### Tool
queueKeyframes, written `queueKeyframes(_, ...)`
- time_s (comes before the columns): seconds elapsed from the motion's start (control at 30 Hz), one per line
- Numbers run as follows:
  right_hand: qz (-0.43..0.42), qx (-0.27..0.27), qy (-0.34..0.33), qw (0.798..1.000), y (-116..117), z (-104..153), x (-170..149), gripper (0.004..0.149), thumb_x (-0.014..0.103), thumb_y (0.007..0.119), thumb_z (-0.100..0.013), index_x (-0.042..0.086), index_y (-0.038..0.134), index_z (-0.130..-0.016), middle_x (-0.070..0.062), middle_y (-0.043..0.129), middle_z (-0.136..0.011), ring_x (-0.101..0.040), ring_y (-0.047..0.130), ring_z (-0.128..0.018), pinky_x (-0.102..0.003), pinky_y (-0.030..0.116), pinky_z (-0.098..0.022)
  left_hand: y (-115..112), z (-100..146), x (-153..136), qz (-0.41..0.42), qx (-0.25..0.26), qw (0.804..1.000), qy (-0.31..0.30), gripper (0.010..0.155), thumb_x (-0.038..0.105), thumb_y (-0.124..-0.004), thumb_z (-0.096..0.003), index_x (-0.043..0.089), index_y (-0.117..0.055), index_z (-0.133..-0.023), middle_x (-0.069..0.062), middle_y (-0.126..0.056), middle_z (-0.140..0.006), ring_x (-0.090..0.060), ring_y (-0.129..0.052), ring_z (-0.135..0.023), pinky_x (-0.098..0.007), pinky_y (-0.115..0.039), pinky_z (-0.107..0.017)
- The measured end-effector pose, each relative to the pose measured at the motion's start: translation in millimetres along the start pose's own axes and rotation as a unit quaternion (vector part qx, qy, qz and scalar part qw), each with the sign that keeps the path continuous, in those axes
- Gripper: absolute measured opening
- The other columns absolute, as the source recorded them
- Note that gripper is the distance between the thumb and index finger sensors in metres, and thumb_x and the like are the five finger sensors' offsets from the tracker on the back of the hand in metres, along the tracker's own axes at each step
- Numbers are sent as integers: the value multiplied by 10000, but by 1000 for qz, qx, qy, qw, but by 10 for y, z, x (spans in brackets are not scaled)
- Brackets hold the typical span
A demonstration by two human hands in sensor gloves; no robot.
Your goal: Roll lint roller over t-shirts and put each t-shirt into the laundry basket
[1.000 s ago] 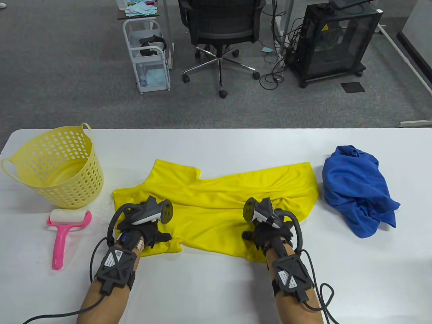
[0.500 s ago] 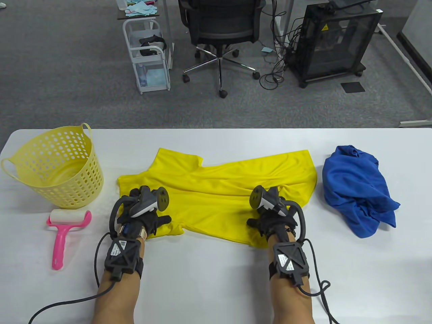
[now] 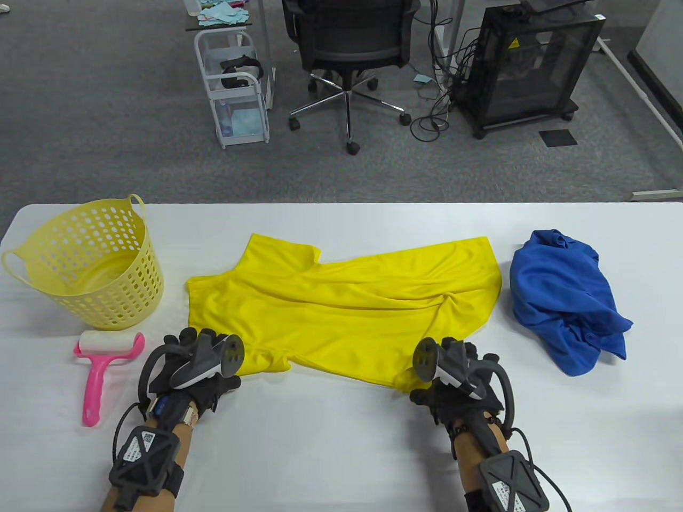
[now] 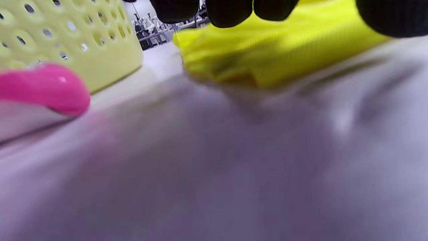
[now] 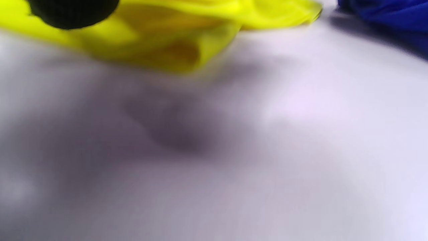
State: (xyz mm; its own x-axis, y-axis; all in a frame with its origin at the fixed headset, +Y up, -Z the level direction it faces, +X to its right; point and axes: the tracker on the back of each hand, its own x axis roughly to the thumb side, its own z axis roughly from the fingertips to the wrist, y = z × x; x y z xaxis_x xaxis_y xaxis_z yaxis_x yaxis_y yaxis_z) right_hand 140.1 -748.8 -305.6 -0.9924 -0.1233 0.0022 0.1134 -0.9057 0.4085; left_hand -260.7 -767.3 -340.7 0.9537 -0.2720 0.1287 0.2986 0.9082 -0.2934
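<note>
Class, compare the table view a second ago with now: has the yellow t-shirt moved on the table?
Yes. The yellow t-shirt has shifted away from the person, toward the table's far edge, judged against the laundry basket, which stayed put.

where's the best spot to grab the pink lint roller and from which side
Probably the pink handle of the lint roller, taken from above by the left hand beside it. It lies flat with its handle pointing at the near table edge, and its white roll end sits close by the laundry basket.
</note>
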Motion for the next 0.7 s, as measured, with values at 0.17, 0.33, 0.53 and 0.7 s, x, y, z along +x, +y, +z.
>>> queueKeyframes(0.17,23,-132,13,991,-2,-63,55,457,470,762,-428,316,697,-853,-63,757,-1008,-340,821,-895,-593,569,-705,44,-17,-60,42,97,994,16,405,473,-775,-423,321,-846,-791,-10,-900,-904,-382,-769,-974,-621,-557,-714)
queueKeyframes(0.33,-114,-250,25,961,-226,128,-295,412,427,742,-430,258,771,-805,-35,905,-860,-274,960,-727,-527,693,-638,361,240,-262,118,180,977,-6,403,472,-712,-441,325,-813,-802,14,-928,-871,-331,-831,-951,-599,-593,-715)
queueKeyframes(0.53,-423,-323,47,845,-436,451,-1002,416,423,717,-463,161,775,-781,-95,949,-695,-237,1037,-484,-466,806,-502,729,620,-542,288,247,917,-123,414,471,-741,-437,288,-848,-792,44,-1060,-628,-233,-1020,-768,-598,-643,-695)
queueKeyframes(0.7,-323,-71,36,943,-411,561,-1315,423,469,741,-502,147,856,-750,-97,1017,-625,-252,1065,-414,-480,829,-479,601,612,-628,287,-21,936,-205,518,663,-777,-397,325,-974,-737,100,-1142,-554,-229,-1058,-778,-643,-629,-705)
